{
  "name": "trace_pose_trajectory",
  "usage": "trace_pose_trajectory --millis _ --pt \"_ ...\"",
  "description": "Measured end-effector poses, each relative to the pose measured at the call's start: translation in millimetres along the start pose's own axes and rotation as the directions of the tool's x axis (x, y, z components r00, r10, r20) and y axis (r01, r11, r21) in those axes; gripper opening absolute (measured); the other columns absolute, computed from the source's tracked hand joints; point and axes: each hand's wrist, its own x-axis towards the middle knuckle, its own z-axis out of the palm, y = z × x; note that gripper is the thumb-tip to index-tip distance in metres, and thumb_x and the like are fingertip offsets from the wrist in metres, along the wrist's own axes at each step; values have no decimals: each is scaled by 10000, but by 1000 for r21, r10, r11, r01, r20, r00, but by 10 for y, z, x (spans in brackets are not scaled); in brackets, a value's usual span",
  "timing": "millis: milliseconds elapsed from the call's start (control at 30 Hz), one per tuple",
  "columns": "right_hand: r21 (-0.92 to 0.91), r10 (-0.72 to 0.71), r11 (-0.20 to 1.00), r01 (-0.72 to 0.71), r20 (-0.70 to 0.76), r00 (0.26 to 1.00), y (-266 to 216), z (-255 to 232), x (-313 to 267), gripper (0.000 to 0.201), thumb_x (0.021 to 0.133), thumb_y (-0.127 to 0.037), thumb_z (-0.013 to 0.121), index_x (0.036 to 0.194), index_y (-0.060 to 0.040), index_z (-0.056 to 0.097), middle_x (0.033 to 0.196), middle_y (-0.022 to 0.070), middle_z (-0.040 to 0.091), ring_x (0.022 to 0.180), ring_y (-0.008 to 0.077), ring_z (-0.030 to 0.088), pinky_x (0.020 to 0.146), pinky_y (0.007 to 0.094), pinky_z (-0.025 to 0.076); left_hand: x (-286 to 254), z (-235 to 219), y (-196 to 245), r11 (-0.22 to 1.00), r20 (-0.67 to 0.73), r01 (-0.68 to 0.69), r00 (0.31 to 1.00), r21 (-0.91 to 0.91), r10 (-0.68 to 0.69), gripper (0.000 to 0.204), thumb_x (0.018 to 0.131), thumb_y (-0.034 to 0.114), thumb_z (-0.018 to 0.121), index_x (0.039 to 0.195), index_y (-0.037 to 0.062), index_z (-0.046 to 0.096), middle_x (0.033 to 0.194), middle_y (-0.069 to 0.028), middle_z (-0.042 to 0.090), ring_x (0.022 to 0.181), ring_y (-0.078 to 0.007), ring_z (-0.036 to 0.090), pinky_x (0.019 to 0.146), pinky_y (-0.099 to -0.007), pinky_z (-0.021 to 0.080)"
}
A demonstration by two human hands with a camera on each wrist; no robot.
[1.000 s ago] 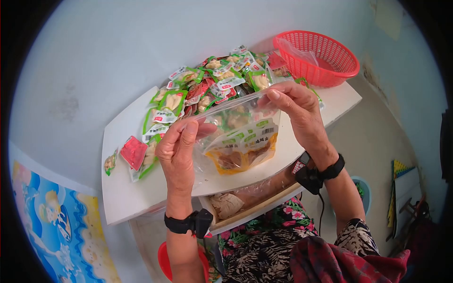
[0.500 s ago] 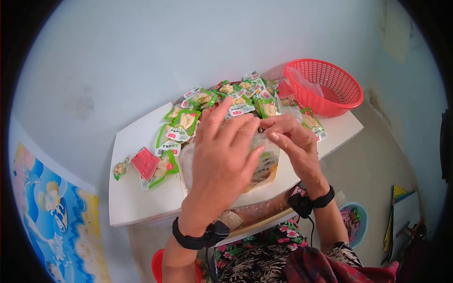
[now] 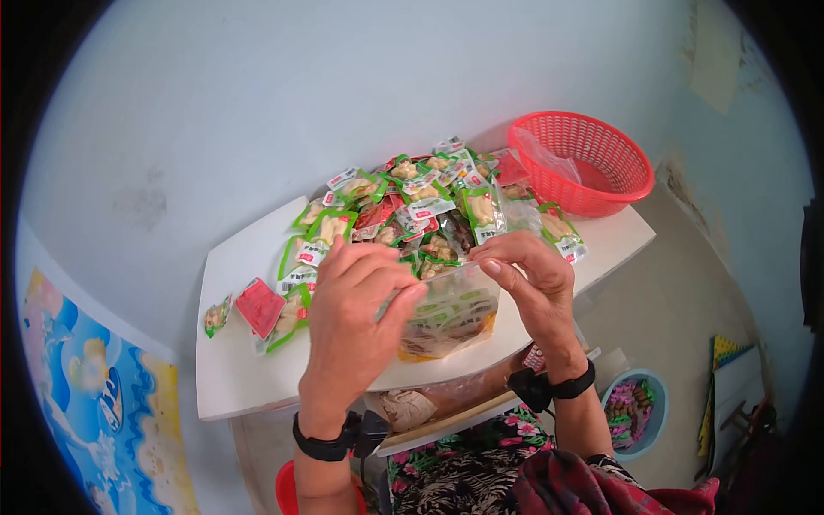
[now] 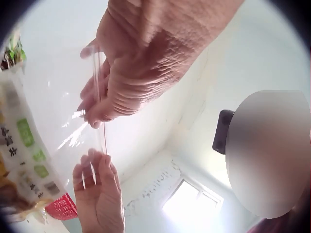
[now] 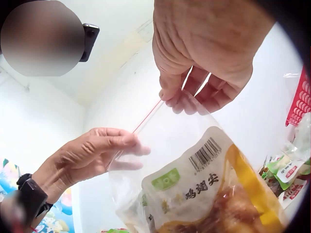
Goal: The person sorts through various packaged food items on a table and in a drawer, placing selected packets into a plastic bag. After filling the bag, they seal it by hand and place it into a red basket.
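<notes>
A clear zip bag (image 3: 455, 300) with a thin red line along its top hangs between both hands, over the front of the white table (image 3: 249, 378). Inside are printed yellow-and-white food packets (image 5: 194, 179) with brown contents, barcode and green label. My left hand (image 3: 356, 322) pinches the bag's top edge between thumb and fingers, the film between them in the left wrist view. At the opposite top corner, my right hand (image 3: 532, 279) pinches the edge with thumb and fingertips. The bag's mouth line runs straight from hand to hand.
Behind the bag lies a heap of small green-edged food packets (image 3: 408, 202). A red packet (image 3: 259, 307) lies at the left. The red plastic basket (image 3: 592, 142) stands at the back right, a blue bucket (image 3: 657, 429) on the floor at right. An open drawer (image 3: 446, 416) juts out in front.
My left hand left the bag's edge, rose with spread fingers across it, then came back down left to pinch the top. My right hand has stayed at its corner.
</notes>
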Motion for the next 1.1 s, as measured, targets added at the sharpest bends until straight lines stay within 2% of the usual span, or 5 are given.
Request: trace_pose_trajectory --millis 400,633,733,1033,1100 --pt "31 113 993 -111 -68 991 -66 140 -25 120 989 -95 728 1042 2 775 1031 72 761 956 144 664 874 306 522 -499 -277 -441 926 -43 251 961 -281 -274 70 903 73 780 940 26 744 987 -103 751 1004 -266 712 1135 -495 457" --pt "6 158 987 -158 -73 985 -144 193 -15 191 1036 -170 688 1054 2 769 1017 69 754 941 125 661 877 302 515 -619 -116 -507 796 -106 238 930 -557 -352 71 972 66 715 989 -1 734 1003 -102 759 997 -216 710 1073 -419 506" --pt "23 151 988 -150 -80 985 -127 195 -37 226 1052 -203 671 1050 1 767 1014 61 758 942 124 664 890 302 518 -646 -79 -546 786 -86 239 934 -570 -347 92 990 68 697 1036 -9 718 1042 -118 754 1024 -204 699 1047 -390 508" --pt "64 143 989 -136 -111 984 -57 234 -46 241 1060 -214 664 1036 7 756 1000 51 763 953 122 670 927 305 520 -627 101 -367 454 35 283 877 -845 -480 174 1024 75 676 1161 -25 713 1238 -105 724 1198 -172 651 1081 -335 479" --pt "92 153 985 -143 -111 982 -43 236 -39 237 1055 -217 672 1033 3 757 1008 48 762 957 125 671 930 306 520 -730 260 -394 473 96 348 873 -809 -479 205 1038 91 668 1200 -23 722 1237 -119 735 1195 -171 661 1072 -327 489"
